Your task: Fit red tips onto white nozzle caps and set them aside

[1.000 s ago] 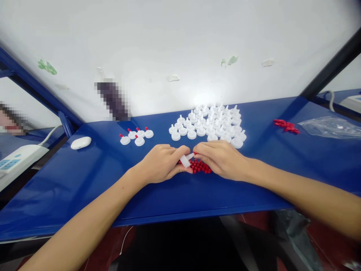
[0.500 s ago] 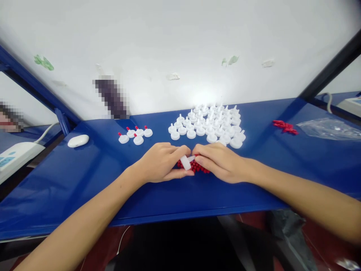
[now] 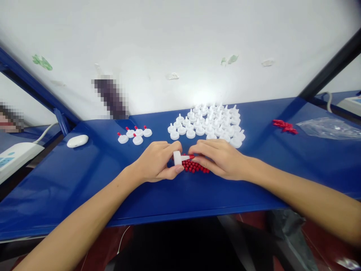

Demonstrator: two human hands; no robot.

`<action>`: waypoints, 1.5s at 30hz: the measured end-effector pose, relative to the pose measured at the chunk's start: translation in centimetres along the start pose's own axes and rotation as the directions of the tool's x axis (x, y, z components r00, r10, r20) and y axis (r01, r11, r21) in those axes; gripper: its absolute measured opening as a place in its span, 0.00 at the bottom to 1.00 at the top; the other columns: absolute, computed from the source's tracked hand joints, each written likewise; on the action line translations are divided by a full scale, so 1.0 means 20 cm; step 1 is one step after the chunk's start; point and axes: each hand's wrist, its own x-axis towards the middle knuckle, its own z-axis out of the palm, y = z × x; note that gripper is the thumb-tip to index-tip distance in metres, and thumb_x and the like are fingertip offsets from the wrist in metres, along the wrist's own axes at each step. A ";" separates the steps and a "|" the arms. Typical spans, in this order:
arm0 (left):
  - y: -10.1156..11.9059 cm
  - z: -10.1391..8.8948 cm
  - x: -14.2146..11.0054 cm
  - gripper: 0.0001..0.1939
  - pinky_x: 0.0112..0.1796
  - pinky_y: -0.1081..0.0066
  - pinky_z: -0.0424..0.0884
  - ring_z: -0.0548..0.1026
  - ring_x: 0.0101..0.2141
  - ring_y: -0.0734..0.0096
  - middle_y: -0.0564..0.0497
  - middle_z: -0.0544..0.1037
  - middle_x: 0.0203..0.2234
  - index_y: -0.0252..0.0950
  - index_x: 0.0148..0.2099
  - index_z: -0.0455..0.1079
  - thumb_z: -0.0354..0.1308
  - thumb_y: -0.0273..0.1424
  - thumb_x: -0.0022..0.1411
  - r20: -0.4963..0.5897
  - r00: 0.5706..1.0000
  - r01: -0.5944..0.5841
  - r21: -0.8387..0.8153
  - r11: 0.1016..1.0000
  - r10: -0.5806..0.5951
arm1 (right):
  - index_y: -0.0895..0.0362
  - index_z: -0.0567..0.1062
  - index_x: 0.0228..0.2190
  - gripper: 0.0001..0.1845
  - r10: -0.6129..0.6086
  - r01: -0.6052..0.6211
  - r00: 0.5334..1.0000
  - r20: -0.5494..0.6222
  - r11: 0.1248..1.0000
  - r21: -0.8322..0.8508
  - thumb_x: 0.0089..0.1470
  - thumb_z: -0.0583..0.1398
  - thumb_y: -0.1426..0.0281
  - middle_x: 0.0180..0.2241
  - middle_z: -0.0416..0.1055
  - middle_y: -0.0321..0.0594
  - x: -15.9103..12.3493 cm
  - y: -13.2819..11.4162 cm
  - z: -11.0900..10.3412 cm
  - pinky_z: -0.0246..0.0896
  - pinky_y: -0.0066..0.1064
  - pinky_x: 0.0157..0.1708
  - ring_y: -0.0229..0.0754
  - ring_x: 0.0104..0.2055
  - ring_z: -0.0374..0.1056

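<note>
My left hand (image 3: 159, 162) pinches the round base of a white nozzle cap (image 3: 177, 158) between thumb and fingers, its spout pointing right. My right hand (image 3: 218, 160) holds a small red tip cap (image 3: 191, 156) at the end of that spout. Below both hands lies a cluster of small red caps (image 3: 194, 166) standing close together on the blue table, partly hidden by my fingers. Behind my right hand is a large group of white nozzle caps (image 3: 200, 130) with bare spouts. To the left, several white nozzle caps (image 3: 137, 140) carry red tips.
A white oval case (image 3: 78, 141) lies on the table (image 3: 98, 195) at left, near a white power strip (image 3: 19, 154). Toward the right are a loose red pile (image 3: 284, 126) and a clear plastic bag (image 3: 328, 128). A white wall (image 3: 175, 41) rises behind the table.
The white nozzle cap has shifted slightly left and turned, so its spout now lies nearly level. More of the red tip shows at the spout's end, and my hands are slightly farther apart.
</note>
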 end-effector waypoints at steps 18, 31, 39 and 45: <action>0.06 0.01 -0.02 0.20 0.29 0.69 0.63 0.66 0.26 0.71 0.51 0.68 0.29 0.37 0.37 0.56 0.37 0.47 0.72 0.119 0.991 0.085 -0.157 0.984 -0.067 | 0.56 0.66 0.32 0.15 -0.050 0.050 0.999 0.005 0.989 -0.138 0.67 0.44 0.72 0.29 0.65 0.38 0.01 -0.01 0.00 0.53 0.30 0.30 0.39 0.28 0.57; 0.06 0.03 -0.02 0.20 0.27 0.67 0.64 0.66 0.24 0.68 0.49 0.69 0.29 0.36 0.39 0.56 0.37 0.48 0.72 0.101 0.994 0.036 0.042 0.998 -0.040 | 0.55 0.60 0.31 0.10 0.063 -0.075 0.996 0.066 0.977 0.199 0.66 0.46 0.74 0.28 0.59 0.34 0.00 -0.02 0.00 0.53 0.29 0.31 0.37 0.29 0.55; 0.06 0.01 0.00 0.19 0.25 0.68 0.63 0.69 0.23 0.67 0.51 0.70 0.26 0.36 0.40 0.55 0.38 0.47 0.72 0.097 0.995 -0.007 0.168 0.986 -0.009 | 0.54 0.58 0.29 0.14 0.133 -0.167 0.983 0.130 0.935 0.311 0.69 0.46 0.70 0.26 0.58 0.32 0.01 -0.03 -0.01 0.50 0.28 0.29 0.35 0.27 0.54; 0.06 0.01 -0.01 0.20 0.26 0.69 0.65 0.70 0.24 0.67 0.49 0.71 0.28 0.35 0.41 0.55 0.37 0.47 0.72 0.127 0.992 -0.052 0.237 0.970 0.022 | 0.54 0.57 0.28 0.14 0.139 -0.203 0.970 0.199 0.914 0.352 0.69 0.46 0.69 0.25 0.57 0.31 0.01 -0.02 -0.01 0.49 0.28 0.29 0.35 0.26 0.53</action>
